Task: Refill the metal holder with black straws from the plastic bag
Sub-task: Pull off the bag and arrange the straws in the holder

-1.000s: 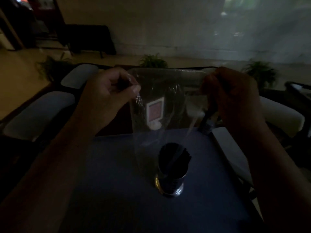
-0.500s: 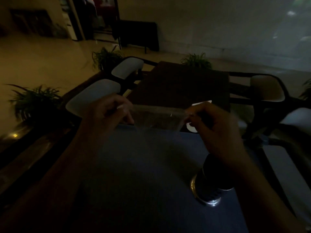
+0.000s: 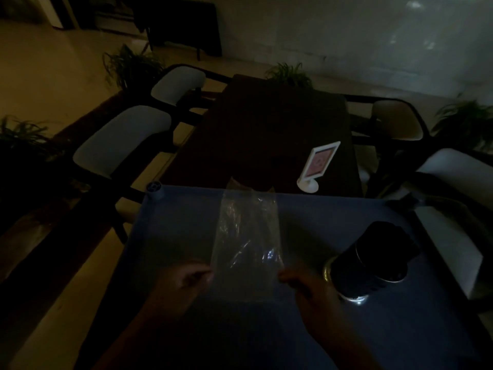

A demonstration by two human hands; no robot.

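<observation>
A clear plastic bag [image 3: 248,236] lies stretched flat on the blue table [image 3: 173,231], looking empty. My left hand [image 3: 190,279] pinches its near left corner and my right hand [image 3: 298,283] pinches its near right corner. Just right of my right hand stands the metal holder [image 3: 357,292], filled with black straws [image 3: 384,244] that lean to the right. The scene is very dark.
A white sign stand [image 3: 317,166] sits on the dark table [image 3: 266,134] beyond the blue one. Pale-seated chairs [image 3: 122,140] flank both sides, and another seat [image 3: 453,172] lies at right. Potted plants [image 3: 130,62] line the floor behind.
Both hands have lowered the bag from chest height down onto the blue table and spread it flat. The view has tilted down, so the holder now appears at the right.
</observation>
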